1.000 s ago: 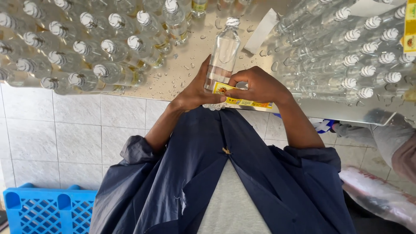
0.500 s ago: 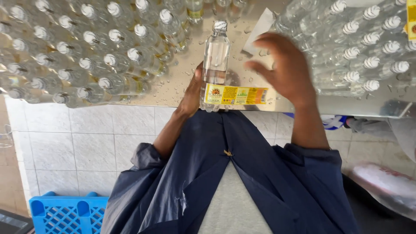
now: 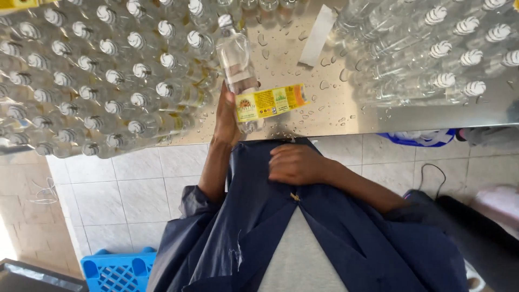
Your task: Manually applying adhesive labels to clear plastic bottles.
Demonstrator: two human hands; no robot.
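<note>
The clear plastic bottle (image 3: 238, 65) is sitting in the left hand (image 3: 226, 116), tilted with its striped cap pointing up and a little to the left, its base down by the near edge of the wet metal table (image 3: 324, 116). The left hand is wrapping around the lower part of the bottle from the left side, fingers closing behind it, so the bottle is lying against the palm and rising above the hand. A yellow label (image 3: 270, 101) is clinging to the bottle's lower body at one end and sticking out free to the right, flapping over the table. The right hand (image 3: 294, 164) is resting well below the bottle, off the table, loosely curled against the dark blue jacket (image 3: 335, 232) and gripping nothing that is showing. To the left of the held bottle, a dense block of capped bottles (image 3: 97, 75) is crowding the table, just beside the hand. To the right, another stack of bottles (image 3: 432, 48) is lying on its sides, well apart from the held one. A white strip (image 3: 318, 35) is lying on the table between the two groups, among water drops. A blue crate (image 3: 116, 270) is standing on the tiled floor below.
</note>
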